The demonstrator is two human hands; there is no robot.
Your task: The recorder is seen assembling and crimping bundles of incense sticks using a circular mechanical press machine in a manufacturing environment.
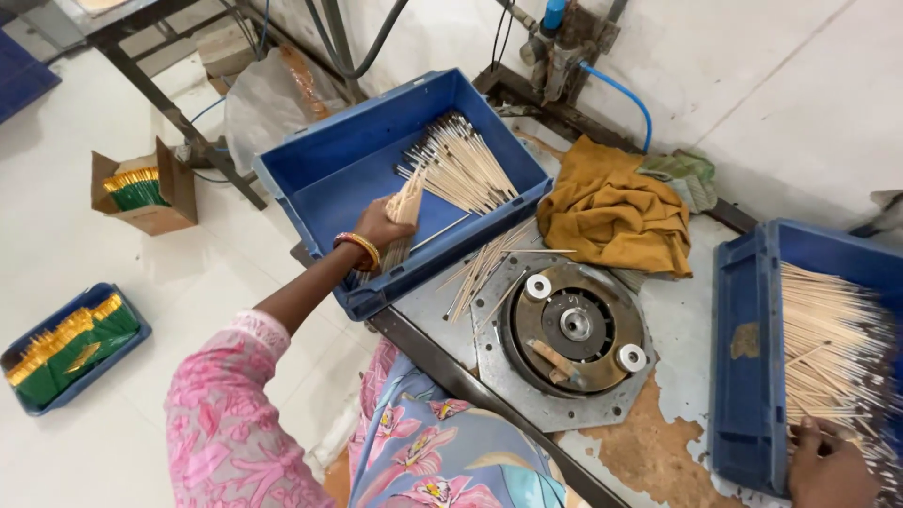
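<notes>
Closest to you, your right hand (pixel 828 466) rests at the bottom edge of the view on the near ends of the thin wooden sticks (pixel 832 353) piled in the right blue crate (pixel 743 376); its fingers look curled loosely over them, though the frame cuts the hand off and you cannot tell whether it grips any. Your left hand (pixel 381 226) reaches across to the left blue crate (pixel 353 179), closed around a fanned bundle of sticks (pixel 406 202) held just above the crate floor, beside the loose heap of sticks (pixel 461 160) already lying in it. Between the two crates sits the round metal fixture (pixel 574 329) on the worn table (pixel 677 325), with a few stray sticks (pixel 484 268) beside it and a mustard cloth (pixel 616 212) behind. You seem to be mid-transfer, placing a handful into the left crate; the next move would call for lowering the bundle in line with the heap so the ends stay even.
</notes>
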